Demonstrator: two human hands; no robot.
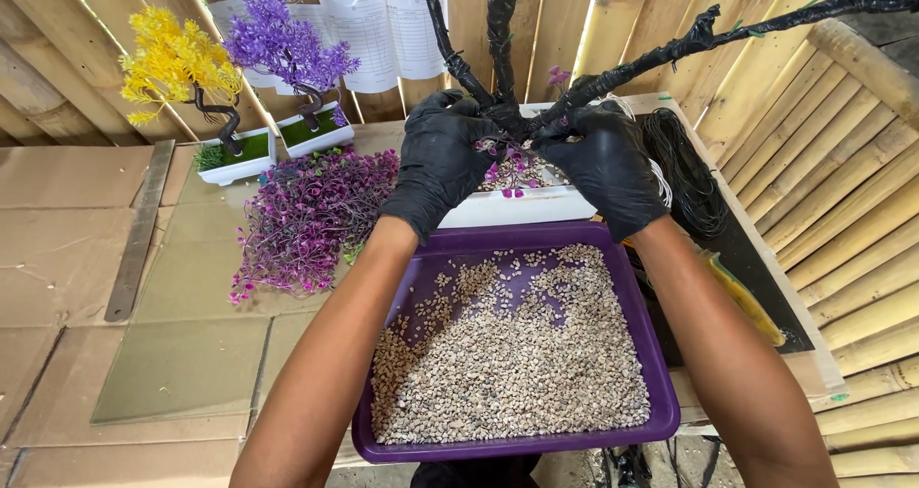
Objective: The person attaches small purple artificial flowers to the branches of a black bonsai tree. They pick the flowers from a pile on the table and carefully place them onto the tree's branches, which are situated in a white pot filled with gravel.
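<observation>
Black gloves are covering both hands, and they are closing around the base of a black tape-wrapped artificial tree trunk [505,113], the left hand [438,158] curling over it from one side and the right hand [605,167] pressing in from the other, fingers bent tight with no gap showing. The trunk is standing in a white rectangular pot [522,206] directly under the palms, with small purple-pink sprigs [512,174] showing between the gloves. To my eye the planting is going best if both hands are keeping the trunk upright and centred while bedding it firmly, since the long branches are reaching far out and could tip it. Just below the wrists, one purple tray [643,349] is holding pale gravel [517,354]. Beyond the left hand, two finished miniature trees are standing in white pots, one yellow [177,62] and one purple [287,48], with one heap of loose purple foliage [311,215] lying nearer on the cardboard-covered tabletop [67,249]. Beside the right hand, one coil of black wire [684,167] is resting. Three bare branches are rising from the trunk.
</observation>
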